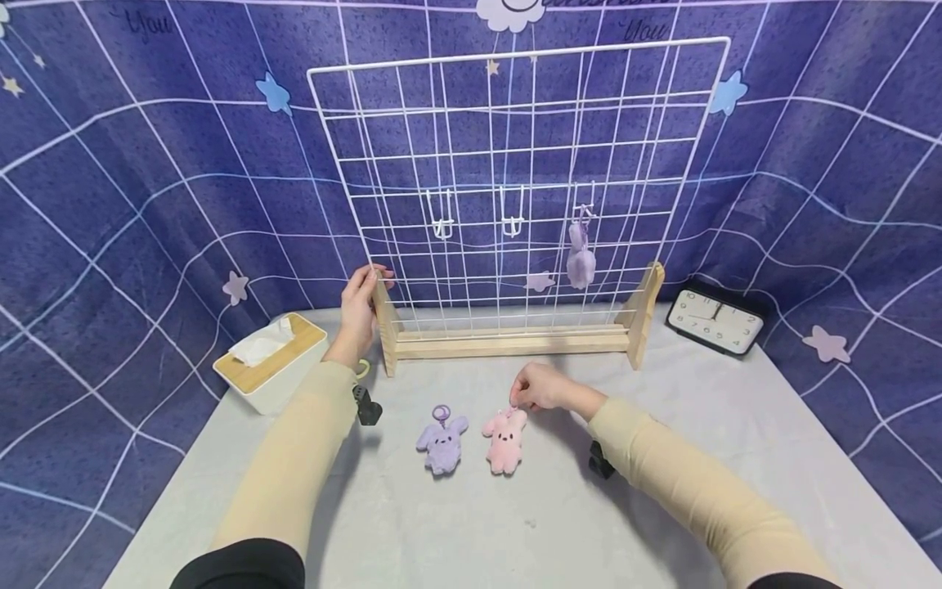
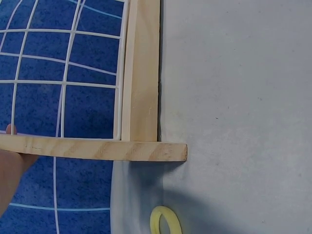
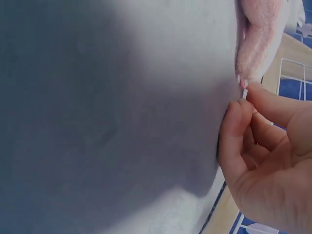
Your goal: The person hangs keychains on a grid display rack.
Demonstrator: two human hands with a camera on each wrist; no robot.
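From my head, I see my left hand (image 1: 359, 315) gripping the left end board (image 1: 386, 331) at the far left, fingers reaching round behind it – to steady the white wire grid (image 1: 491, 153), I would judge. My right hand (image 1: 542, 386) pinches the top of the pink plush (image 1: 504, 443), which lies face up on the table (image 1: 530, 523), right of the lilac plush (image 1: 442, 450). Both plushes have their tops toward the far side, which probably makes them easy to take there. A hanging plush (image 1: 580, 266) dangles from the right-hand hook.

At my left wrist, a fingertip shows past the board while the rest of my hand stays out to its left side; a yellow ring (image 2: 155, 222) lies near the board.

At my right wrist, thumb and forefinger nip a small pale fastening (image 3: 244, 91) beside the plush's ear – a light grip, seemingly chosen to leave the soft body free.
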